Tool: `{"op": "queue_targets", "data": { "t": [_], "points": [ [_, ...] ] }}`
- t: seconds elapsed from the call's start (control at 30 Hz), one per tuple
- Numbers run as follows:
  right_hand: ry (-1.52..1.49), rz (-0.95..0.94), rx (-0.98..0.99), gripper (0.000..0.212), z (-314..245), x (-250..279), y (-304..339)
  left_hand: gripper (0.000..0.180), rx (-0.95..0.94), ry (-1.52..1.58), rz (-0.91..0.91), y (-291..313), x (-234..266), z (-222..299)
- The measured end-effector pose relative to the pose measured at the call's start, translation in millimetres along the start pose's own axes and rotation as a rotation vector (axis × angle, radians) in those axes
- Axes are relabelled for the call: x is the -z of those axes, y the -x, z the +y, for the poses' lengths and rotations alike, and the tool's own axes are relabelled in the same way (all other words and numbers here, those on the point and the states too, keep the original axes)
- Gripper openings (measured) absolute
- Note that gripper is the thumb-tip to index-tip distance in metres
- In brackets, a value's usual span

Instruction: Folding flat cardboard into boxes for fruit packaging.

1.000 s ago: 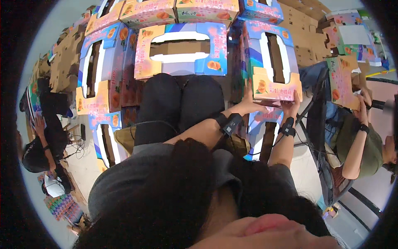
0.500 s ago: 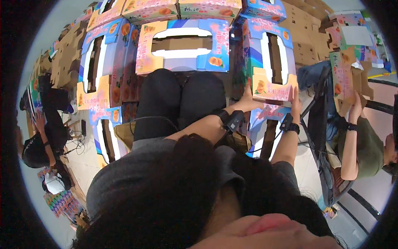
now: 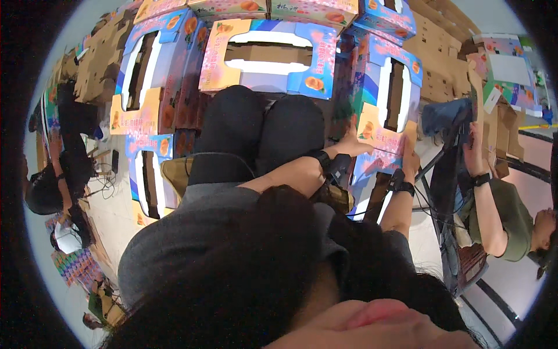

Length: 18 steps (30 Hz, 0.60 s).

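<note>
A colourful cardboard fruit box (image 3: 372, 123) stands to the right of my knees, with a long white-edged opening in its top. My left hand (image 3: 352, 141) is pressed on its near left corner, thumb and fingers around the edge. At the near right corner, the fingers of my right hand (image 3: 410, 157) lie upright along the side. Between them the two hands hold the near end of this box. Just under that end is another box of the same kind (image 3: 361, 185), partly hidden by my forearms.
Similar boxes stand beyond my knees (image 3: 232, 116), including a crosswise box (image 3: 322, 61), and on the left, a tall box (image 3: 136, 113). A black cable runs by my right wrist. At the right, a co-worker's hand (image 3: 474, 152) is at brown cardboard (image 3: 504, 136).
The held box has come slightly nearer to me, narrowing the gap to the box below. My view has shifted a little. The co-worker's hands and cardboard have moved.
</note>
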State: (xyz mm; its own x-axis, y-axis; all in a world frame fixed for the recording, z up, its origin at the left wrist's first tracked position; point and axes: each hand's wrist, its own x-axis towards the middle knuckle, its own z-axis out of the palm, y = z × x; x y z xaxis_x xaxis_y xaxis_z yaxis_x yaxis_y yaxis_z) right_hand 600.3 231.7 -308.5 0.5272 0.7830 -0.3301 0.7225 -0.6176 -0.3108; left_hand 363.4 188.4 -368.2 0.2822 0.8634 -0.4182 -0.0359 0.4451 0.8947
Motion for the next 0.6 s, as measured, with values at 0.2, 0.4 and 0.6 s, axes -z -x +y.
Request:
{"op": "queue_targets", "data": {
  "t": [0.2, 0.4, 0.6],
  "points": [
    [-0.063, -0.033, 0.000, 0.097, -1.0, 3.3, 5.4, 0.124, -0.086, 0.000, -0.034, 2.6, -1.7, 3.7],
    [-0.176, -0.077, 0.152, 0.096, 5.7, -6.9, -6.2, 0.122, -0.057, -0.057, -0.033, 9.3, -0.5, 12.2],
    [-0.176, -0.093, 0.091, 0.095, 19.6, -26.6, -32.6, 0.124, 0.078, -0.250, -0.045, 44.8, 12.5, 50.7]
  ]
}}
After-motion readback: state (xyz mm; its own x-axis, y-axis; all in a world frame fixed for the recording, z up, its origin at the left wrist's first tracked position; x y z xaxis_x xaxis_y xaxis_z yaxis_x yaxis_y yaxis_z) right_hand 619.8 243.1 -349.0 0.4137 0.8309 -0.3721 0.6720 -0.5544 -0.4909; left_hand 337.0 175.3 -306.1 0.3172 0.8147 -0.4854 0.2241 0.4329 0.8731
